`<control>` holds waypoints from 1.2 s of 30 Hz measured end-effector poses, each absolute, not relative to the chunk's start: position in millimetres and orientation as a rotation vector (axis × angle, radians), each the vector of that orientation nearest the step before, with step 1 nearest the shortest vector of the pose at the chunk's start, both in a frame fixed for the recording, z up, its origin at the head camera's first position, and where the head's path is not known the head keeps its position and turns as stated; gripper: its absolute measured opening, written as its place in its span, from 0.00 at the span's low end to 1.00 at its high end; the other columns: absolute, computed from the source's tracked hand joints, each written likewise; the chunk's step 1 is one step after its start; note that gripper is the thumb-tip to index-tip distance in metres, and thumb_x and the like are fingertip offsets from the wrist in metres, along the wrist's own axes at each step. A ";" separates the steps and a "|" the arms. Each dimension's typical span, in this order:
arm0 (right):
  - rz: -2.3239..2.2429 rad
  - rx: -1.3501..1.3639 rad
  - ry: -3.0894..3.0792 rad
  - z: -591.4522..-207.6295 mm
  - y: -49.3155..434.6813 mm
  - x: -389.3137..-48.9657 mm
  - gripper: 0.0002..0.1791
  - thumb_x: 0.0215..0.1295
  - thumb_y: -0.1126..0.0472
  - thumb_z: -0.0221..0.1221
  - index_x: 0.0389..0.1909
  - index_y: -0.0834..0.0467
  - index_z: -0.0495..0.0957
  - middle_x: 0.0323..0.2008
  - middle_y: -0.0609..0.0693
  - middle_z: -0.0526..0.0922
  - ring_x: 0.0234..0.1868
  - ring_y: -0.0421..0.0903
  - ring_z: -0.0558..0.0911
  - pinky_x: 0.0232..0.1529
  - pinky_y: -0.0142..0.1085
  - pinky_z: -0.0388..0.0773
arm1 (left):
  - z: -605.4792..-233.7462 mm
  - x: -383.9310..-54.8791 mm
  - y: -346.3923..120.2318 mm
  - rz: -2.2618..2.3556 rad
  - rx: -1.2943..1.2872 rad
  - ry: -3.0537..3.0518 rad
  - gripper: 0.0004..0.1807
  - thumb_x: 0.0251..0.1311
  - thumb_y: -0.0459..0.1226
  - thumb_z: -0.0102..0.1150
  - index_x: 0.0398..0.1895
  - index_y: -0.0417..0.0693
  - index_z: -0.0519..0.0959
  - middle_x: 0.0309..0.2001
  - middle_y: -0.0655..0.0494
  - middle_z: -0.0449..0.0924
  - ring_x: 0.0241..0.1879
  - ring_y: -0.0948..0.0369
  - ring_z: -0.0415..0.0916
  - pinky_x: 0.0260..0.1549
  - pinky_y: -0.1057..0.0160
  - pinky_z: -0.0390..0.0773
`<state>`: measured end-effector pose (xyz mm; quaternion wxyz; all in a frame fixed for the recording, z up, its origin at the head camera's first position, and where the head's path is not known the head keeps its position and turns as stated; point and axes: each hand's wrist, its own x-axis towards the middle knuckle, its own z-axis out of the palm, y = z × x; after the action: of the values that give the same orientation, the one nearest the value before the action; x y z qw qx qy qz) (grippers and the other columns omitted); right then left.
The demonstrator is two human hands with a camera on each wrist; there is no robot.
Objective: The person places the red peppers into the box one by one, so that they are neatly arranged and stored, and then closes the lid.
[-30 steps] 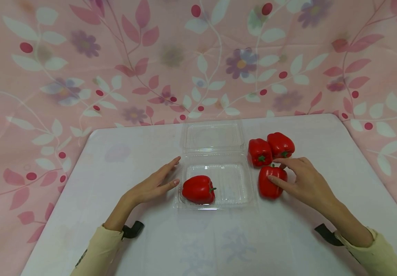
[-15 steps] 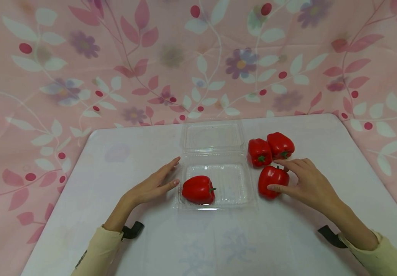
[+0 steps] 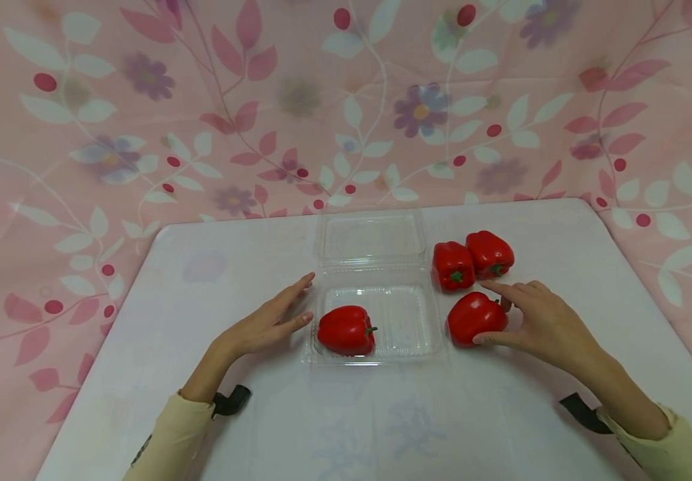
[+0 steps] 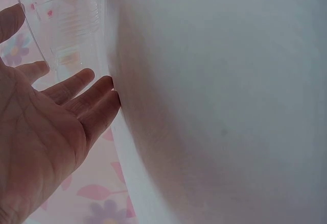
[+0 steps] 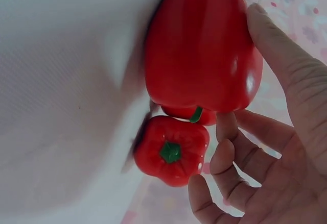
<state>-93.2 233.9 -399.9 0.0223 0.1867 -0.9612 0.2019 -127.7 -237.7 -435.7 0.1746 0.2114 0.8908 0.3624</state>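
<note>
My right hand [image 3: 547, 324] is at a red bell pepper [image 3: 471, 318] on the table, right of a clear plastic box. In the right wrist view, the thumb [image 5: 271, 38] lies along the pepper's side and bent fingers reach its stem end. My left hand [image 3: 268, 324] is held with fingers spread at the left rim of the clear clamshell box [image 3: 409, 321]; its palm shows in the left wrist view. Inside the box's left half, another red bell pepper [image 3: 346, 331] lies on its side, stem pointing right. The box's lid [image 3: 372, 239] is folded back behind it.
Two more red bell peppers [image 3: 453, 266] stand close together beyond the right hand, right of the box. A white cloth [image 3: 382, 421] covers the table. Behind it hangs a pink floral curtain [image 3: 298, 100].
The pepper at my right hand has turned, its stem swinging from the far side toward the right. My right hand has shifted slightly right and nearer. The left hand stays put.
</note>
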 end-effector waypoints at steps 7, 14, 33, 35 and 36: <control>0.631 0.587 -2.989 -397.6 235.3 -91.7 0.49 0.33 0.41 0.81 0.61 0.56 0.77 0.31 0.43 0.80 0.38 0.48 0.75 0.30 0.37 0.76 | -435.9 -127.6 -238.0 1.024 0.597 2.525 0.43 0.67 0.56 0.54 0.79 0.69 0.43 0.76 0.61 0.51 0.73 0.55 0.53 0.65 0.38 0.58; 0.680 0.602 -3.054 -395.2 237.7 -93.2 0.49 0.36 0.40 0.79 0.62 0.57 0.76 0.30 0.41 0.77 0.37 0.47 0.74 0.28 0.35 0.75 | -435.8 -127.7 -238.0 1.011 0.600 2.525 0.43 0.67 0.58 0.53 0.79 0.70 0.43 0.76 0.60 0.51 0.73 0.55 0.53 0.66 0.38 0.57; 0.778 0.516 -3.095 -398.7 237.2 -92.7 0.48 0.38 0.39 0.78 0.62 0.58 0.76 0.36 0.48 0.77 0.38 0.48 0.74 0.26 0.35 0.74 | -436.0 -129.1 -238.2 1.013 0.611 2.525 0.43 0.67 0.57 0.52 0.80 0.68 0.43 0.76 0.59 0.51 0.73 0.56 0.53 0.66 0.39 0.56; 0.787 0.507 -3.090 -396.9 237.2 -91.9 0.49 0.38 0.39 0.78 0.62 0.58 0.76 0.36 0.49 0.77 0.38 0.49 0.74 0.27 0.35 0.74 | -435.7 -128.9 -238.1 1.016 0.610 2.522 0.43 0.67 0.57 0.52 0.80 0.68 0.43 0.76 0.59 0.51 0.73 0.56 0.53 0.66 0.39 0.56; 0.793 0.503 -3.088 -395.7 237.2 -91.3 0.49 0.38 0.39 0.78 0.62 0.58 0.76 0.36 0.49 0.77 0.38 0.49 0.74 0.27 0.35 0.74 | -435.6 -128.8 -238.1 1.018 0.611 2.522 0.43 0.67 0.57 0.52 0.80 0.68 0.43 0.76 0.59 0.52 0.73 0.56 0.53 0.66 0.39 0.57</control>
<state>-91.3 237.2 -395.7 -0.0429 0.1557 -0.9558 0.2456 -128.8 -238.1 -435.6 0.1761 0.2157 0.8907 0.3593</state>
